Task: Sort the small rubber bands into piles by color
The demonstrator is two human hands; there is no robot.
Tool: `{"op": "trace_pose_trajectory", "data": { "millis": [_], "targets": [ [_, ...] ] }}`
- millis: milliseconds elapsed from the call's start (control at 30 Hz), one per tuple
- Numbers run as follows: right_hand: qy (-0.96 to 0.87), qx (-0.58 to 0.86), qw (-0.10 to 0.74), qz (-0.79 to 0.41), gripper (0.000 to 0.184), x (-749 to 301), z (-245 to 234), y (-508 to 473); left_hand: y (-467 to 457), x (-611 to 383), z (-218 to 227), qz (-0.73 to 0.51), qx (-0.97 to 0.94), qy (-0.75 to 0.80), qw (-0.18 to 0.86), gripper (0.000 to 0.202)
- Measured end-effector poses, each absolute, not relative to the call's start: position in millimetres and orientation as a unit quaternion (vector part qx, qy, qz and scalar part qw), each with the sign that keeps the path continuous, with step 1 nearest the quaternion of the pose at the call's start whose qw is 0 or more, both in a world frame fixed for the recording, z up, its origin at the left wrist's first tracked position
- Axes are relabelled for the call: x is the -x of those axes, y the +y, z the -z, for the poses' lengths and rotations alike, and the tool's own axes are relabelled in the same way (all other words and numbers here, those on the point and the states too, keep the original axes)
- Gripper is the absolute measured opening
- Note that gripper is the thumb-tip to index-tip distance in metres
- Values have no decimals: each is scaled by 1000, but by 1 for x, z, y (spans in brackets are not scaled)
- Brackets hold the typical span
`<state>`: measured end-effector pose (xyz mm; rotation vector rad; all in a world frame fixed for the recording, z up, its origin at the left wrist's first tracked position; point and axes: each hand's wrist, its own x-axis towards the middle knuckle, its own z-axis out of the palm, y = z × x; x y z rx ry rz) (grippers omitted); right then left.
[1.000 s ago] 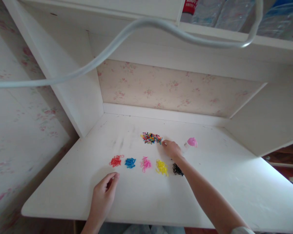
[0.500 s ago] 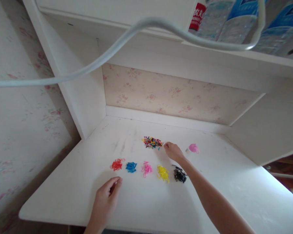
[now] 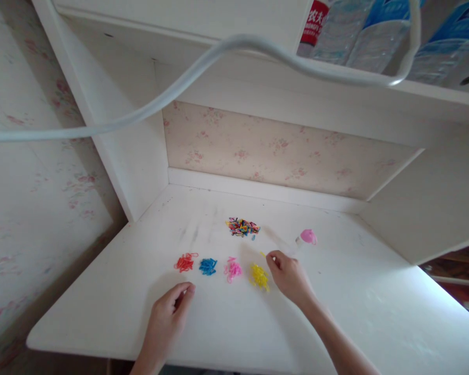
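Note:
My right hand point(image 3: 283, 268) is pinched on a small yellow rubber band point(image 3: 262, 254), just above the pile of yellow rubber bands point(image 3: 260, 277). My hand and forearm hide the black pile. My left hand point(image 3: 174, 307) rests near the front of the table with thumb and forefinger pressed together; anything between them is hidden. Beyond it, piles of red rubber bands point(image 3: 186, 262), blue rubber bands point(image 3: 208, 266) and pink rubber bands point(image 3: 233, 269) lie in a row. Farther back sits a mixed-colour heap of rubber bands point(image 3: 242, 227).
A small clear container with a pink top point(image 3: 308, 236) lies at the back right of the white table point(image 3: 113, 307). Overhead, a white cable point(image 3: 172, 89) crosses the view. Water bottles point(image 3: 379, 39) stand on the upper shelf. A side panel point(image 3: 97, 104) bounds the left.
My right hand has moved from beside the mixed heap toward me, to the yellow pile, and a yellow band now shows at its fingertips. My left hand stays put.

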<state>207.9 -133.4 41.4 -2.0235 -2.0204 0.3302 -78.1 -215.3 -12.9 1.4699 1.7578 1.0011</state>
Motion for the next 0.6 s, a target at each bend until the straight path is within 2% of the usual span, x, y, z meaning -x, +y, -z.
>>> {"op": "trace_pose_trajectory", "data": {
  "millis": [200,400,600],
  "targets": [
    [-707,690,120,-98,33,-215,-27,-166,-219,80,14,-386,-559,668,304,40],
    [-628,721,253,-149,37,-240,-18,-198,-225,76,15,-385,-565,674,279,40],
    [-503,785,290,-216,45,-276,20,-236,-202,55,-8,-334,-620,653,279,36]
  ]
}}
